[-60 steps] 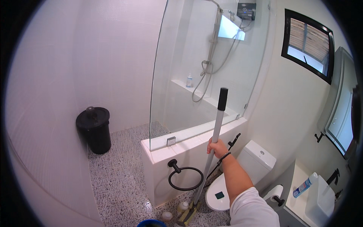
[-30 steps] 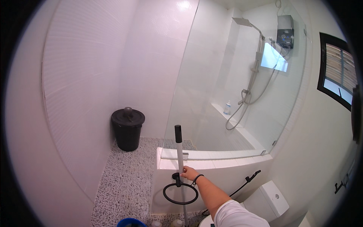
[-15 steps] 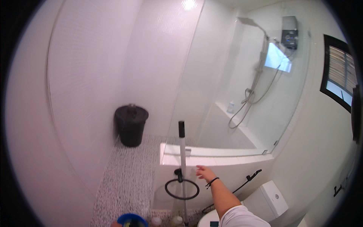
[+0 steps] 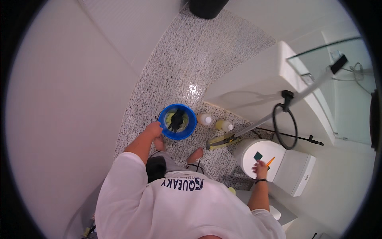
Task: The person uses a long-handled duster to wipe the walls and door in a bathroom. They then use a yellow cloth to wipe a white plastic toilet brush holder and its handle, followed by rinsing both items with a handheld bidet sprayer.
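Observation:
My left hand [image 4: 154, 130] is closed at the left edge of a blue bucket [image 4: 190, 133] on the floor; whether it grips the rim or the handle is hard to make out. Inside lie a dark glove-like cloth [image 4: 175, 120] and something yellow-green. Over the white toilet lid [image 4: 248, 153] hovers my right hand [image 4: 261, 170], a black band on its wrist and its fingers slightly apart. A small dark green pad [image 4: 258, 155] lies on the lid just beyond the fingertips. Beside the hand is a thin orange stick-like tool [image 4: 271, 161], partly hidden; no grip on it shows.
Two bottles, one pale [image 4: 205, 119] and one yellowish [image 4: 224, 126], stand right of the bucket. A long-handled flat mop [image 4: 262, 120] leans on the low wall by a black towel ring [image 4: 274, 124]. A glass panel [image 4: 330, 49] tops that wall. A black bin [image 4: 207, 8] stands far off.
The view has tilted down to the floor and my body. My right hand has gone from reaching out near the low wall to above the toilet lid. My left hand stays at the bucket.

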A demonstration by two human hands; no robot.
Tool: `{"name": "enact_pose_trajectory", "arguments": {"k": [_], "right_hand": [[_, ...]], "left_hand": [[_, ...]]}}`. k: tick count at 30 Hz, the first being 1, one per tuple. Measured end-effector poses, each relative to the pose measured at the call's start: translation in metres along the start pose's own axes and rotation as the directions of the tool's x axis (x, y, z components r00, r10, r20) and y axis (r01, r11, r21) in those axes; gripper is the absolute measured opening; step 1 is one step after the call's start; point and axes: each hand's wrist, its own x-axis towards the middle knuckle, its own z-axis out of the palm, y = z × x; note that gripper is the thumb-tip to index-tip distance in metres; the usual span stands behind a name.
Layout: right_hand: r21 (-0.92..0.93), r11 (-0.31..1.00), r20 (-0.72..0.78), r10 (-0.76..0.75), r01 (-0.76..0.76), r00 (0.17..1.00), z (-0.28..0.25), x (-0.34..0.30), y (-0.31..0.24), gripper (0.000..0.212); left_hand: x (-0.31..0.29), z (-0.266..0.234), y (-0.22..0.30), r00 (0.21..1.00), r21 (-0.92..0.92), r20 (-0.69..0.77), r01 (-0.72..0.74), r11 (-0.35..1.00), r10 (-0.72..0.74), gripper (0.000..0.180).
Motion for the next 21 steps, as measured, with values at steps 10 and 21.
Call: {"name": "enact_pose_trajectory", "arguments": {"k": [10, 21], "right_hand": [[-0.555, 0.762, 0.517, 0.001, 0.334, 0.856, 0.243, -0.013, -0.005, 0.028], [-0.579, 0.805, 0.338, 0.094, 0.128, 0.937, 0.241, 0.013, 0.101, 0.023]], "left_hand": [[0.052, 0.024, -0.036, 0.89, 0.249, 0.421, -0.296, 0.922, 0.172, 0.029], [0.249, 0.232, -0.11, 0.943, 0.424, 0.332, -0.154, 0.892, 0.005, 0.03]]}}
